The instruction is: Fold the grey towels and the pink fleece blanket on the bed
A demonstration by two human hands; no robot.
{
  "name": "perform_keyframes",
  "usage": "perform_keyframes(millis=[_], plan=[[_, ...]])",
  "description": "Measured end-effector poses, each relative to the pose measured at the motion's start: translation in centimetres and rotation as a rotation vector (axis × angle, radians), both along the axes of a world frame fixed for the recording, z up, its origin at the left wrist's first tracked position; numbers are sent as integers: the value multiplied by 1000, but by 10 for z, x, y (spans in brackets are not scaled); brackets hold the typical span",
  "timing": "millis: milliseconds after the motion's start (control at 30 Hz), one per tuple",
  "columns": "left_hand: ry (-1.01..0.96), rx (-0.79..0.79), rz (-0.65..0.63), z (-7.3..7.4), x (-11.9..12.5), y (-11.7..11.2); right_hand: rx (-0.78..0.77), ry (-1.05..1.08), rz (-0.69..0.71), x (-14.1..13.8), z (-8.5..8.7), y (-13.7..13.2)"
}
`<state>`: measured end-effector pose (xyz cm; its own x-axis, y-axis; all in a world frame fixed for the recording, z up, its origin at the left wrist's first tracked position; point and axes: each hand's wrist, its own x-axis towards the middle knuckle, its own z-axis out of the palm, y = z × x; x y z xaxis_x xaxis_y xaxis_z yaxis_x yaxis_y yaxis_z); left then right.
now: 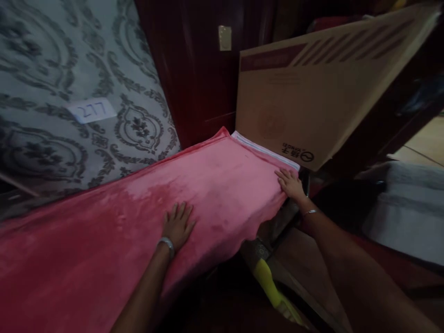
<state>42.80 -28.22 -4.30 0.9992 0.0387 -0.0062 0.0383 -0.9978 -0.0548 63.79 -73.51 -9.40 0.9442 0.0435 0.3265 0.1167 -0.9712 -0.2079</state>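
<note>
A pink plush blanket (121, 222) lies spread over a bed, reaching from the lower left to the middle. My left hand (177, 224) rests flat on it with fingers spread, a silver bangle on the wrist. My right hand (290, 184) lies open on the blanket's far right edge, fingers stretched toward a white folded edge (263, 149) that shows under the blanket. A thin bracelet sits on that wrist.
A grey patterned mattress (69, 83) with a white label "277" leans at the left. A large cardboard box (312, 92) tilts behind the bed's end. Dark wooden furniture (194, 69) stands behind. A yellow object (270, 282) lies below; grey-white cloth (409, 208) is at right.
</note>
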Motion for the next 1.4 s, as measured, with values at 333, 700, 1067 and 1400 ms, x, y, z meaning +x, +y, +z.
perform_keyframes(millis=[333,700,1067,1400], plan=[[-4,-126,12,1,-6,-4,-121,35,606,-51,38,188],[3,-285,-93,-3,-14,-6,-225,148,675,-60,8,231],[-144,-269,285,37,-97,113,-218,190,688,-57,6,227],[-92,-91,790,18,-168,199,-91,137,991,-181,53,420]])
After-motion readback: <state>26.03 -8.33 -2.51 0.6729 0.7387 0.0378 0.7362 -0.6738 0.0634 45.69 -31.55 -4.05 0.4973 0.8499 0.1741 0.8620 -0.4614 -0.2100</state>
